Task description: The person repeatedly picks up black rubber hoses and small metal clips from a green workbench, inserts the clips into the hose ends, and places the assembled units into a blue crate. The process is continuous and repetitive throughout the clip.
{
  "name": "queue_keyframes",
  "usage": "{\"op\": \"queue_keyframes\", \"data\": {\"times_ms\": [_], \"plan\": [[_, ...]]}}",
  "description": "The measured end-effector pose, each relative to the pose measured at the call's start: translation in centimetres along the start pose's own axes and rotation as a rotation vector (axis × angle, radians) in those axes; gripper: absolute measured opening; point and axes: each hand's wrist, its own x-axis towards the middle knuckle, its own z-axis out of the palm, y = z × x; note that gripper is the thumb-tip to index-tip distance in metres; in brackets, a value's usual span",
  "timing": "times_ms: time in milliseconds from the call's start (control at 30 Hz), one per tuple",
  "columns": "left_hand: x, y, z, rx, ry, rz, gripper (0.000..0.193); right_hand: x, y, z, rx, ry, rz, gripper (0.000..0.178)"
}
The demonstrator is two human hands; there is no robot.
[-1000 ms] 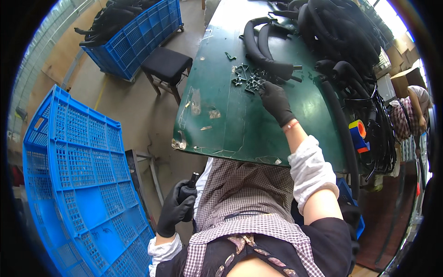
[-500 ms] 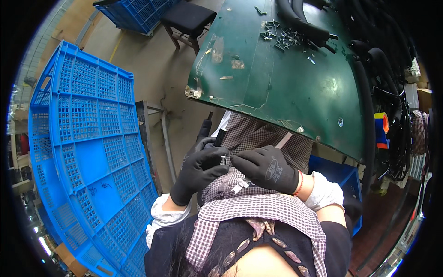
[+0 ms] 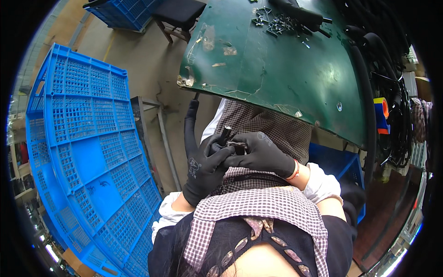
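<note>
My left hand, in a black glove, is closed around a black foam-sleeved tube. One narrow end of it points up past the fingers toward the table, and a shorter black end with a bright metallic tip sticks out between my hands. My right hand, gloved the same way, pinches a small shiny metal piece against that short end. Fingers partly cover the metal piece, so its exact shape is hidden. Both hands meet in front of the checked apron.
A green table lies ahead, with a heap of small metal pieces near black tubes. Large blue crates stand at the left. Black hoses hang at the right beside coloured tape rolls. A stool stands behind.
My hands have come together, the right one bringing the metal piece onto the tube's short end. The long part of the tube now reaches farther up at the left.
</note>
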Motion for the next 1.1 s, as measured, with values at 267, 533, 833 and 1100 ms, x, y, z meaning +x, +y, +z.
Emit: {"op": "queue_keyframes", "data": {"times_ms": [267,533,833,1100], "plan": [[-0.3,-0.3,-0.3,0.141,-0.045,0.145,0.039,-0.3,0.5,-0.1,0.005,0.016,-0.034,0.036],[-1.0,2.0,-0.4,-0.100,-0.034,-0.130,0.068,-1.3,0.0,-2.5,0.435,0.145,0.166,0.021],[-2.2,1.2,1.1,-0.073,0.046,0.025,0.052,-0.6,-0.5,-3.3,0.204,-0.043,0.157,0.025],[-3.4,-0.3,1.7,-0.001,0.012,0.196,0.053,0.3,1.0,-4.3,0.098,-0.354,0.323,0.033]]}}
